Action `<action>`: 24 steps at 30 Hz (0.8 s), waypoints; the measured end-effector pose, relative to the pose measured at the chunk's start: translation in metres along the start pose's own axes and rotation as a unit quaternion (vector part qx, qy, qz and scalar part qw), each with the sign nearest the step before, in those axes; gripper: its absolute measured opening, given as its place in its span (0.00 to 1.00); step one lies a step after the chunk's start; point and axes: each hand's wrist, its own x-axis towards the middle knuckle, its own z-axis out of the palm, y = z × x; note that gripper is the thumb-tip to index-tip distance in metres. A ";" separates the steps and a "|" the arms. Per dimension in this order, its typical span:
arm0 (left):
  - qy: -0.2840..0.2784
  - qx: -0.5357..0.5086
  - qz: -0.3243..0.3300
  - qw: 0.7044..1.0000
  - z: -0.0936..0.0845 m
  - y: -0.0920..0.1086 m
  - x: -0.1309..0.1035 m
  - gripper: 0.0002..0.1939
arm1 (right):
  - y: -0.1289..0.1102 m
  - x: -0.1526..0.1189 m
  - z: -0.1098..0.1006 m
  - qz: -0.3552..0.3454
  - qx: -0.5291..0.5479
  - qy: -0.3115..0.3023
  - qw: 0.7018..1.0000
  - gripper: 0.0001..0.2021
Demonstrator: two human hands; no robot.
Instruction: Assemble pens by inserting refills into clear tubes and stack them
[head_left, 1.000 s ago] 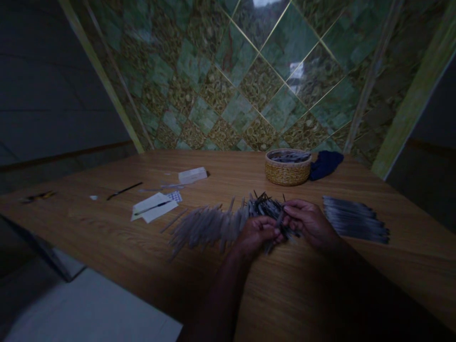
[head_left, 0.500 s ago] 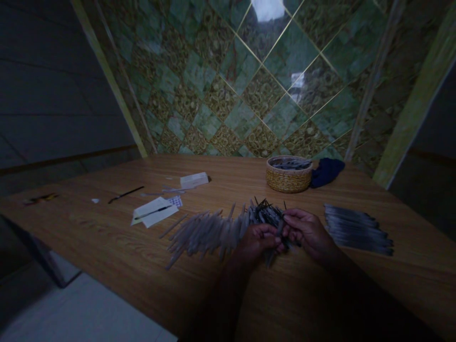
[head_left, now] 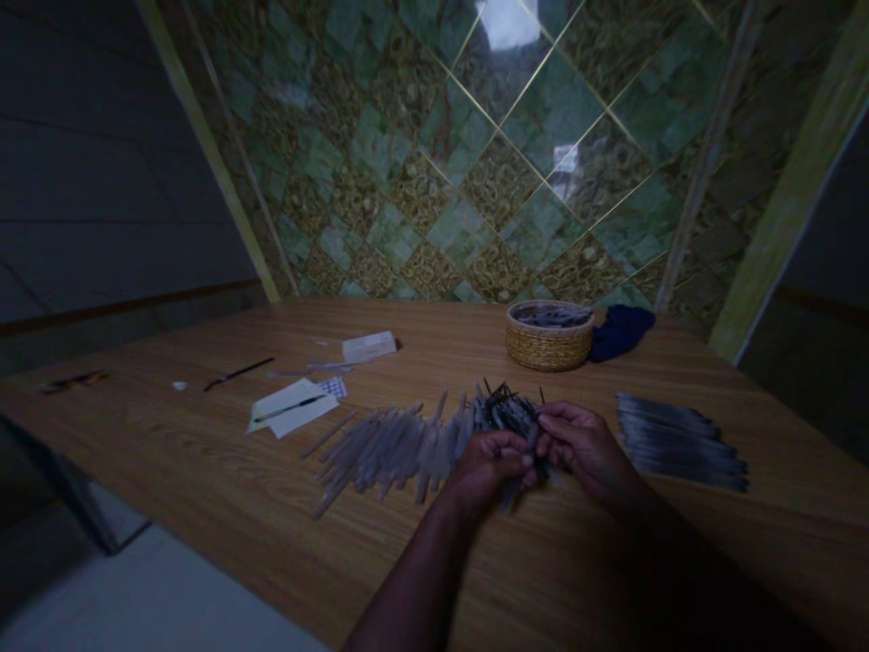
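Observation:
My left hand (head_left: pixel 490 464) and my right hand (head_left: pixel 577 442) meet over the front middle of the table. Between their fingertips is a small greyish stick-like piece (head_left: pixel 532 435), pinched by both; its details are too dark to tell. Just behind the hands lies a heap of black thin pieces (head_left: pixel 502 406). Left of it spreads a long row of pale translucent sticks (head_left: pixel 386 445). To the right of my right hand, a neat stack of dark-tipped sticks (head_left: pixel 679 441) lies flat on the table.
A woven basket (head_left: pixel 549 348) of similar sticks stands at the back, beside a dark blue cloth (head_left: pixel 621 331). Toward the left are a white box (head_left: pixel 369 347), papers (head_left: pixel 293 405) with a pen on top, and a black thin tool (head_left: pixel 239 373) on the table (head_left: pixel 224 489).
Both hands keep nearly the same place and hold. The view has shifted very slightly.

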 end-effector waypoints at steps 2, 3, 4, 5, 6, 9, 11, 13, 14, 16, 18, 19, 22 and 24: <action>-0.004 0.002 0.004 1.000 0.000 -0.001 0.000 0.14 | 0.002 0.001 -0.001 -0.003 -0.002 -0.003 1.000 0.15; -0.006 0.002 0.006 1.000 -0.001 -0.001 0.001 0.14 | 0.003 0.001 -0.002 -0.003 -0.002 -0.004 1.000 0.15; -0.006 0.002 0.007 1.000 -0.001 -0.002 0.001 0.14 | 0.004 0.002 -0.002 -0.004 -0.003 -0.004 1.000 0.15; -0.006 0.003 0.007 1.000 -0.001 -0.002 0.001 0.14 | 0.005 0.002 -0.003 -0.005 -0.005 -0.004 1.000 0.15; -0.004 0.004 0.006 1.000 -0.001 -0.003 0.001 0.14 | 0.006 0.002 -0.004 -0.006 -0.009 -0.004 1.000 0.15; 0.000 0.006 0.008 1.000 -0.002 -0.005 0.001 0.15 | 0.007 0.003 -0.005 -0.013 -0.035 -0.008 0.999 0.16; -0.003 0.007 0.008 1.000 -0.002 -0.005 0.001 0.14 | 0.007 0.003 -0.005 -0.016 -0.055 -0.011 0.998 0.16; -0.007 0.010 0.012 1.000 -0.001 -0.005 0.001 0.14 | 0.005 0.002 -0.005 -0.016 -0.066 -0.011 0.998 0.17; -0.007 0.012 0.013 1.000 -0.001 -0.005 0.001 0.14 | 0.005 0.001 -0.005 -0.015 -0.069 -0.011 0.997 0.17; 0.000 0.014 0.011 1.000 0.001 -0.004 0.001 0.15 | 0.003 -0.001 -0.006 -0.015 -0.075 -0.013 0.997 0.18; 0.005 0.019 0.001 1.000 0.003 -0.003 0.000 0.15 | 0.003 -0.005 -0.009 -0.015 -0.086 -0.014 0.996 0.18; 0.004 0.023 -0.005 1.000 0.004 -0.003 -0.001 0.16 | 0.003 -0.007 -0.012 -0.015 -0.091 -0.013 0.996 0.18; -0.023 0.051 -0.018 0.998 0.012 -0.004 -0.002 0.16 | 0.005 -0.017 -0.025 -0.010 -0.095 -0.018 0.995 0.19; -0.048 0.080 -0.024 0.995 0.018 -0.007 -0.003 0.15 | 0.008 -0.025 -0.036 -0.004 -0.095 -0.031 0.995 0.19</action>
